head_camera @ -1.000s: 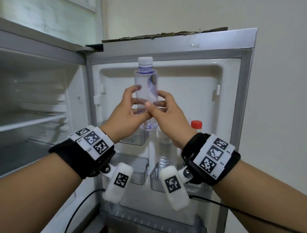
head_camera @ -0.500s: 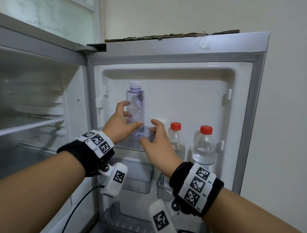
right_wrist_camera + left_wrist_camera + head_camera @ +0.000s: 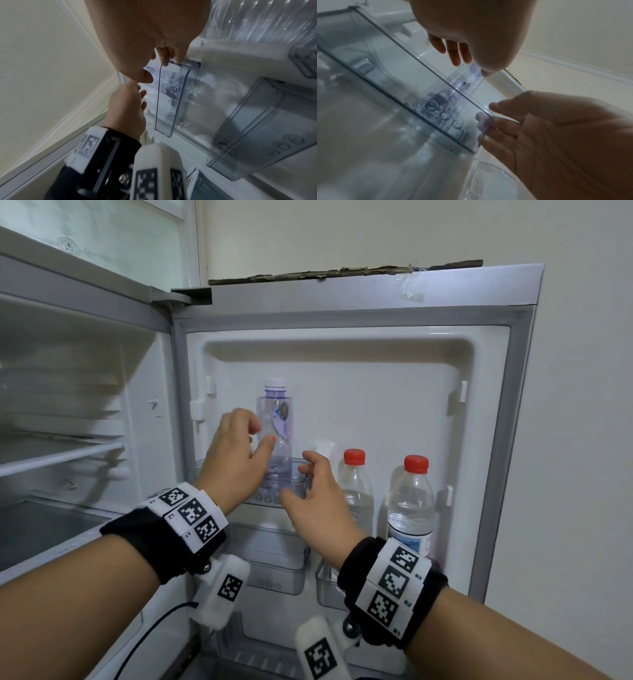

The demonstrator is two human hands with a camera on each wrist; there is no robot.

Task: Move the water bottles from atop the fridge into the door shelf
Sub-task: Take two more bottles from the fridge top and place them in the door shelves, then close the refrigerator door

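A clear, purple-tinted water bottle (image 3: 276, 419) with a white cap stands upright in the upper left door shelf (image 3: 265, 499). My left hand (image 3: 262, 434) is at the bottle's left side, fingers loose and thumb across its front. In the left wrist view the left hand's fingers (image 3: 453, 54) hang straight above the bottle (image 3: 467, 81). My right hand (image 3: 310, 477) is relaxed, with its fingertips (image 3: 169, 56) touching the right end of the shelf's rim (image 3: 181, 65). Two red-capped bottles (image 3: 354, 487) (image 3: 412, 505) stand in the lower right door shelf.
The fridge door stands open, facing me. A second clear shelf (image 3: 274, 566) hangs below the upper left one. The fridge compartment (image 3: 61, 453) with its racks is at the left. A strip of cardboard (image 3: 342, 272) lies on the fridge top. A wall is to the right.
The bottle came down from chest height into the upper left door shelf. My right hand let go and dropped to the shelf's right end. My left hand's hold has loosened.
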